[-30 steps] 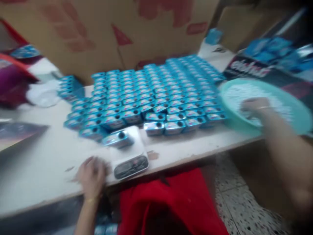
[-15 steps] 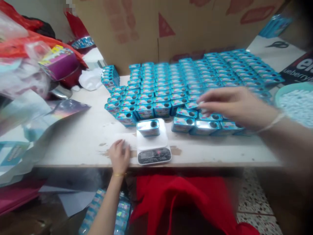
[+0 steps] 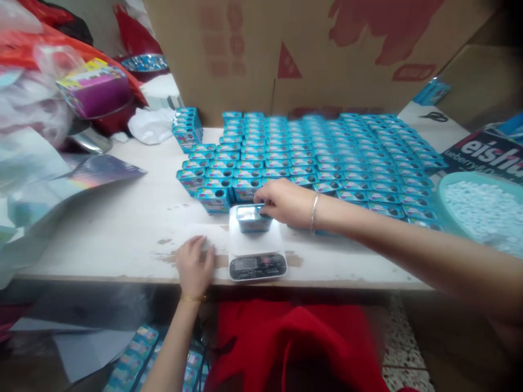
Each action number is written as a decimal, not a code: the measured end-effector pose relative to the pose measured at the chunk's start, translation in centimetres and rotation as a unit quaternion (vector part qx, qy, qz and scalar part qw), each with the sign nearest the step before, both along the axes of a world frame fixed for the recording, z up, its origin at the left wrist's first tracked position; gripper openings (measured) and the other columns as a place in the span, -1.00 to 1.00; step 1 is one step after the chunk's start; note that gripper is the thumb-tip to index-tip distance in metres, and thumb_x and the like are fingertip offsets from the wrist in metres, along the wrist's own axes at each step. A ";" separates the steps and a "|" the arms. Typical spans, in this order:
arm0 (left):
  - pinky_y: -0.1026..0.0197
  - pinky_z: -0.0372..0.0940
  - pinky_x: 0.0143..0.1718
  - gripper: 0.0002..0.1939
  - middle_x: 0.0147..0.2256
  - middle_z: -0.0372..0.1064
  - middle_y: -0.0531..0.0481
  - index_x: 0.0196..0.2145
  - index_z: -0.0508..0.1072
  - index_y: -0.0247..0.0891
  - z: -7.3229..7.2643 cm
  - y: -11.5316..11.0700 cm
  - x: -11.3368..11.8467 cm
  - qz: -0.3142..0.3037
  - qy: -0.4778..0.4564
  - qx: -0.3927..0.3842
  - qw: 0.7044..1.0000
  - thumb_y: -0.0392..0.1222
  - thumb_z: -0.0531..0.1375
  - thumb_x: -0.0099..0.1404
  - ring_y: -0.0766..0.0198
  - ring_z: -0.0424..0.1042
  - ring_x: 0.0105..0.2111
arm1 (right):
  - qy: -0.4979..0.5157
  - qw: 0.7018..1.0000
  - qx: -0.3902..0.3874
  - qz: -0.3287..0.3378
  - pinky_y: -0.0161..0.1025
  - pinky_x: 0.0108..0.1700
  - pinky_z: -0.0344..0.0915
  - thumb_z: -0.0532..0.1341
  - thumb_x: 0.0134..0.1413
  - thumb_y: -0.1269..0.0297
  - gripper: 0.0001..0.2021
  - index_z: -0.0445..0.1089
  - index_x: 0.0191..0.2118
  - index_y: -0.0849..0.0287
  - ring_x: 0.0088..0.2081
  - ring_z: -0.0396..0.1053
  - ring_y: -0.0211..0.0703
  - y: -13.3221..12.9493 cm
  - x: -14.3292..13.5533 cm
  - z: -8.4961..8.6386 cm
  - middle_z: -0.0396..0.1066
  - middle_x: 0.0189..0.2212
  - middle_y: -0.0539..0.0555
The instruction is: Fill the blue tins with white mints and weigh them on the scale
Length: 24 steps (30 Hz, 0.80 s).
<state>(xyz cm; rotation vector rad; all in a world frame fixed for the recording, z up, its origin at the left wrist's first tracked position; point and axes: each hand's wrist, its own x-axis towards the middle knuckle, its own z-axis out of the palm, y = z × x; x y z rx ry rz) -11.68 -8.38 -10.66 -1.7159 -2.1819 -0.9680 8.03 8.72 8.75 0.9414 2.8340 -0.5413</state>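
Observation:
A small blue tin (image 3: 250, 218) stands on the white plate of a digital scale (image 3: 258, 267) near the table's front edge. My right hand (image 3: 281, 202) is over the tin's right end, fingers pinched at the round dark hole in its top; anything between the fingertips is too small to make out. My left hand (image 3: 195, 265) rests on the table left of the scale, fingers slightly apart and holding nothing. Behind the scale stand many rows of similar blue tins (image 3: 278, 155), partly covered by my right arm.
A green bowl of small white pieces (image 3: 482, 212) sits at the right, beside a dark printed bag (image 3: 486, 149). Behind the tins rises a large cardboard box (image 3: 253, 60). Plastic bags, a purple box (image 3: 98, 90) and a crumpled sheet (image 3: 98, 174) lie left.
My right hand has moved left and down, from above the rows of tins to the tin on the scale. My left hand stays on the table.

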 end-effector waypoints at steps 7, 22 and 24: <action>0.04 0.23 -0.06 -0.76 -0.17 0.37 -0.19 -0.14 0.40 -0.33 0.0 0.0 0.0 0.000 -0.003 0.003 1.000 -0.16 0.14 0.28 0.10 0.33 -0.14 | 0.003 1.000 0.024 -0.006 -0.31 -0.22 0.13 0.15 0.09 0.49 -0.85 0.47 -0.28 0.28 -0.23 0.31 -0.16 -0.1 -0.6 0.2 0.44 -0.31 0.13; 0.05 0.23 -0.07 -0.80 -0.19 0.38 -0.17 -0.20 0.42 -0.31 -0.1 0.1 0.1 -0.006 -0.013 -0.009 1.000 -0.16 0.14 0.27 0.12 0.34 -0.15 | 0.092 0.993 -0.004 -0.069 -0.32 -0.22 0.19 0.15 0.04 0.58 -0.80 0.47 -0.24 0.30 -0.32 0.32 -0.24 -0.1 1.1 0.2 0.43 -0.36 0.07; 0.06 0.23 -0.08 -0.81 -0.20 0.38 -0.17 -0.20 0.42 -0.32 -0.1 0.1 0.2 -0.006 -0.012 -0.009 1.000 -0.17 0.14 0.27 0.12 0.34 -0.16 | 0.073 0.996 0.011 -0.054 -0.31 -0.20 0.18 0.14 0.06 0.57 -0.79 0.47 -0.23 0.27 -0.28 0.32 -0.22 -0.2 0.8 -0.1 0.44 -0.33 0.08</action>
